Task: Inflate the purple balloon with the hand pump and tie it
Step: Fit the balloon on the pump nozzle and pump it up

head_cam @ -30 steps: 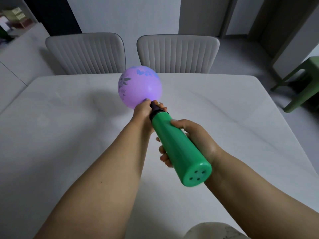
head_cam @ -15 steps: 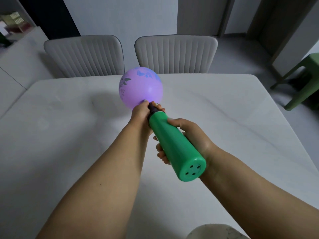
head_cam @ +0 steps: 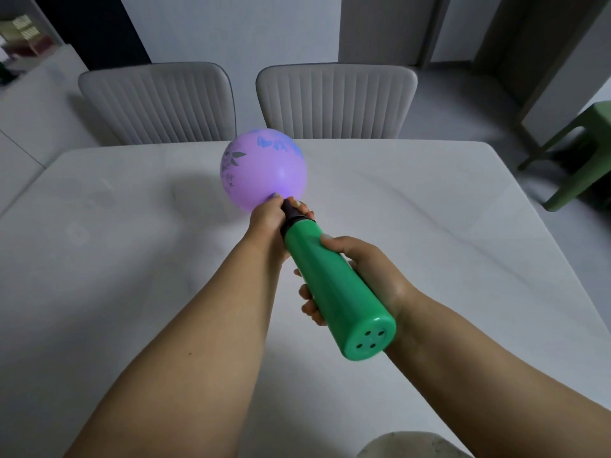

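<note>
balloon [head_cam: 264, 170] on pump [head_cam: 334, 289], above table [head_cam: 132, 226]

White marble-look worktop [head_cam: 429, 226], faint grey veining. Two grey ribbed chairs at far edge: one left [head_cam: 158, 100], one right [head_cam: 335, 99], side by side, backs facing the camera. Green stool [head_cam: 582, 153] stood on floor at right, apart from worktop. Books [head_cam: 23, 38] on shelf, top left, blurred. Pale rounded item [head_cam: 410, 446] at bottom edge, unidentifiable.
</note>
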